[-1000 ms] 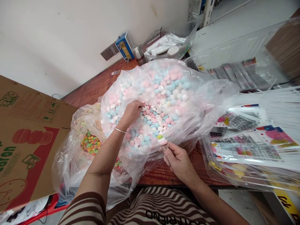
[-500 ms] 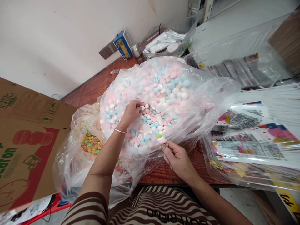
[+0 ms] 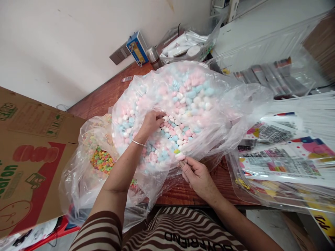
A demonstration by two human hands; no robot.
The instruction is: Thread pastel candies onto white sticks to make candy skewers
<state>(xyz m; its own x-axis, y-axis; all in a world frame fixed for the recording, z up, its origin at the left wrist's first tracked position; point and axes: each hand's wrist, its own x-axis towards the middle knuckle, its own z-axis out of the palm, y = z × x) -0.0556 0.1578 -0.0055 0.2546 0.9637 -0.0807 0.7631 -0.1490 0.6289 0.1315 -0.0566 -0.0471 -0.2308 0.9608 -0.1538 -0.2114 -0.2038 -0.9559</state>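
Note:
A large clear plastic bag point(image 3: 157, 87) full of smooth pink, white and pale blue candies point(image 3: 174, 130) lies on the table with its mouth open. My left hand point(image 3: 153, 122) reaches over the left rim of the opening, fingertips pinched at a white candy point(image 3: 165, 119). Below the opening, my right hand point(image 3: 199, 177) pinches the near end of a short row of candies point(image 3: 179, 156), pink and white with a yellow-green piece at its far end. Whether a stick runs through them is hidden.
A second clear bag of small bright ring-shaped pieces point(image 3: 101, 160) sits left, beside a cardboard box point(image 3: 34, 157). On the right are printed packets point(image 3: 290, 160) in a clear tray and many thin white sticks point(image 3: 309, 111). A metal flask point(image 3: 154, 57) and blue box point(image 3: 137, 48) stand behind.
My left hand has shifted slightly right over the candies, the white candy moving along at its fingertips. My right hand stays nearly in place with its row of candies.

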